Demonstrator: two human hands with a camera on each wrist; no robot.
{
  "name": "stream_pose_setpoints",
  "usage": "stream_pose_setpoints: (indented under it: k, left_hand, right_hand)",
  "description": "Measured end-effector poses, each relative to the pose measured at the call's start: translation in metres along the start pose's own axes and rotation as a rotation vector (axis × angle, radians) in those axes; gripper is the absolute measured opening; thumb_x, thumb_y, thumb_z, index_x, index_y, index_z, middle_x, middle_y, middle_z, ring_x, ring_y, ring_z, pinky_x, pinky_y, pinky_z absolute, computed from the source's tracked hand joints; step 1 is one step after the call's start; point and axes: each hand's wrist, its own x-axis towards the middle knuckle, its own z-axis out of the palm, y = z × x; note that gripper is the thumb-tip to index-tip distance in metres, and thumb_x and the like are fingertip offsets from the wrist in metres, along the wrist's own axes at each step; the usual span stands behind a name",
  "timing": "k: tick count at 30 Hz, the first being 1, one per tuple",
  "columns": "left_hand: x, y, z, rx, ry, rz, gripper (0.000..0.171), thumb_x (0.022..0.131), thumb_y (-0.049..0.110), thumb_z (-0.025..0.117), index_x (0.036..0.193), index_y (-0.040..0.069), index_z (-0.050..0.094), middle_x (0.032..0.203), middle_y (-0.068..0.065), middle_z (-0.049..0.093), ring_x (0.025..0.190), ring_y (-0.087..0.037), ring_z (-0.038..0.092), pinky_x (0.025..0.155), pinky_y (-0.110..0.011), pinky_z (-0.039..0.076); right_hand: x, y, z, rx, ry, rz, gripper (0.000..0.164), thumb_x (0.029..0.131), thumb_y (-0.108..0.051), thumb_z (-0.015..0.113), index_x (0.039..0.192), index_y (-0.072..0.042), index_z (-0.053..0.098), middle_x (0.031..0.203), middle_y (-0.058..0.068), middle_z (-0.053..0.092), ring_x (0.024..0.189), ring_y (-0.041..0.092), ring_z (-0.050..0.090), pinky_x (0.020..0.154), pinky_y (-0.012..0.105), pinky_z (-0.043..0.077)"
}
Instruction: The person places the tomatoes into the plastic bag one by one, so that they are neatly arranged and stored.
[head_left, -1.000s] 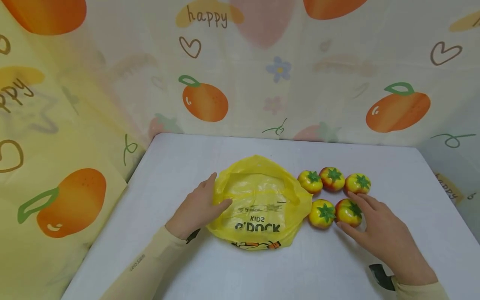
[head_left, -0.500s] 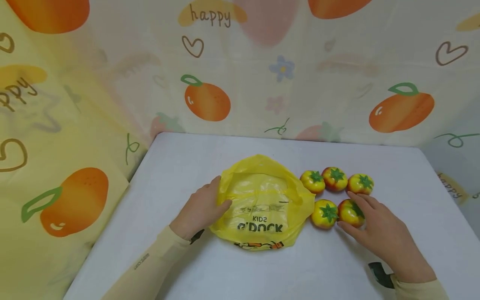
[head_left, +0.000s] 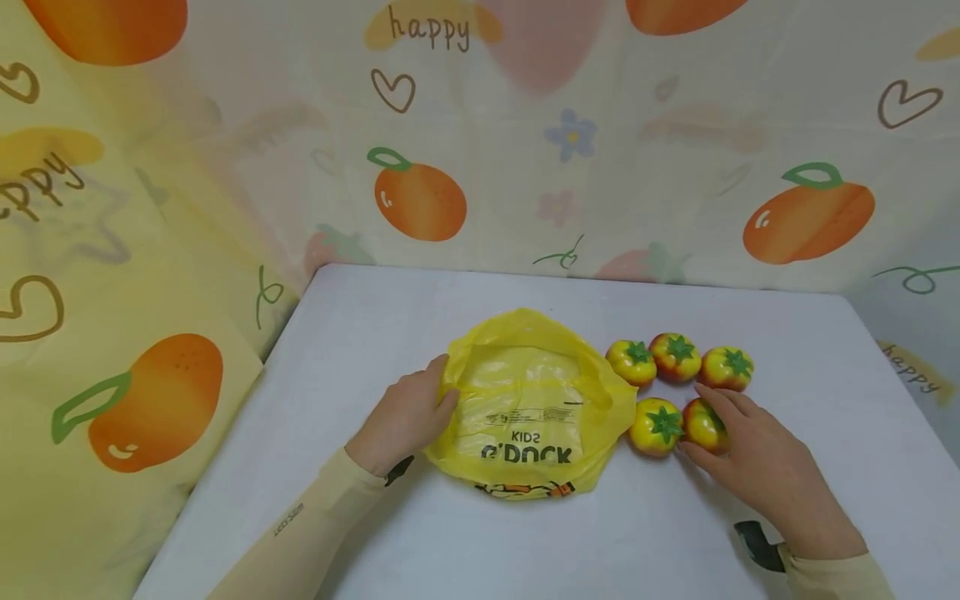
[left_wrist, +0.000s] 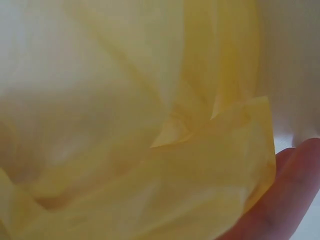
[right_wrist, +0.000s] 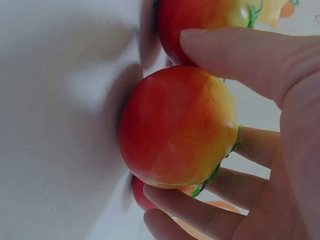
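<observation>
1. Yellow bag (head_left: 521,321), five fruits (head_left: 677,357) and backdrop (head_left: 495,167) all sit slightly nearer three o'clock on my head feed than a second ago.
2. I see the left hand (head_left: 405,417) gripping the bag's rim at nine o'clock; its thumb has drawn back from the inner plastic towards that edge.
3. Towards three o'clock from the bag, the right hand (head_left: 776,467) covers more of the near fruit (head_left: 701,427) than before, hiding most of its green leaf. Thumb and fingers stand either side of it; I cannot tell whether they squeeze.
4. That fruit sits on the white table (head_left: 525,542); my right wrist feed shows it glossy, red below, yellow towards the leaf.
5. Its neighbours lie at nine, one and eleven o'clock.
6. Thin and creased, the bag lies mouth agape, its dark "KIDS" print appearing flipped.
</observation>
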Motion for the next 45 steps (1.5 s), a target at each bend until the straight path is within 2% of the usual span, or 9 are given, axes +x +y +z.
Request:
stream_pose_setpoints:
  k: [6, 14, 24, 33, 38, 45]
  left_hand:
    - [0.001, -0.001, 0.002, -0.003, 0.007, 0.007, 0.048, 0.11, 0.021, 0.054, 0.152, -0.002, 0.049, 0.101, -0.014, 0.074, 0.069, -0.019, 0.06, 0.063, -0.031, 0.05]
    - [0.001, 0.0, 0.001, 0.027, 0.006, -0.003, 0.056, 0.111, 0.019, 0.05, 0.16, -0.007, 0.042, 0.122, -0.025, 0.075, 0.072, -0.02, 0.06, 0.069, -0.034, 0.054]
    - [0.001, -0.001, -0.001, 0.033, 0.005, -0.001, 0.056, 0.111, 0.017, 0.05, 0.159, -0.008, 0.042, 0.124, -0.025, 0.075, 0.075, -0.02, 0.063, 0.076, -0.038, 0.059]
    - [0.002, -0.001, 0.0, 0.015, -0.007, -0.01, 0.056, 0.111, 0.017, 0.049, 0.161, -0.007, 0.041, 0.124, -0.025, 0.075, 0.069, -0.019, 0.059, 0.067, -0.031, 0.053]
    - [0.001, 0.0, 0.0, 0.001, -0.012, -0.026, 0.056, 0.111, 0.017, 0.048, 0.161, -0.006, 0.041, 0.125, -0.025, 0.074, 0.066, -0.019, 0.059, 0.064, -0.03, 0.051]
    - [0.001, 0.002, 0.0, -0.007, -0.021, -0.032, 0.056, 0.111, 0.018, 0.047, 0.162, -0.007, 0.04, 0.131, -0.026, 0.073, 0.069, -0.019, 0.061, 0.066, -0.031, 0.054]
  right_hand:
    - [0.001, 0.002, -0.001, 0.002, -0.005, 0.0, 0.095, 0.088, -0.049, 0.086, 0.16, -0.002, 0.045, 0.158, 0.033, 0.047, 0.136, 0.059, 0.05, 0.104, 0.078, 0.047]
    - [0.003, 0.003, -0.001, 0.001, -0.013, 0.016, 0.092, 0.089, -0.049, 0.086, 0.157, -0.001, 0.048, 0.156, 0.034, 0.048, 0.134, 0.06, 0.051, 0.103, 0.078, 0.047]
    - [0.001, 0.003, -0.01, -0.027, 0.004, 0.014, 0.094, 0.091, -0.053, 0.084, 0.16, -0.002, 0.045, 0.155, 0.039, 0.047, 0.134, 0.062, 0.05, 0.1, 0.079, 0.048]
    - [0.003, 0.002, -0.024, -0.041, 0.023, 0.034, 0.096, 0.091, -0.057, 0.082, 0.159, -0.002, 0.045, 0.154, 0.039, 0.046, 0.133, 0.062, 0.05, 0.099, 0.079, 0.048]
    - [0.005, -0.008, -0.035, -0.034, 0.065, -0.012, 0.094, 0.091, -0.056, 0.083, 0.158, -0.002, 0.046, 0.153, 0.037, 0.049, 0.132, 0.06, 0.051, 0.1, 0.079, 0.048]
    - [0.009, -0.037, -0.048, 0.002, 0.132, -0.096, 0.09, 0.093, -0.055, 0.082, 0.159, -0.004, 0.048, 0.156, 0.033, 0.05, 0.135, 0.056, 0.053, 0.101, 0.078, 0.049]
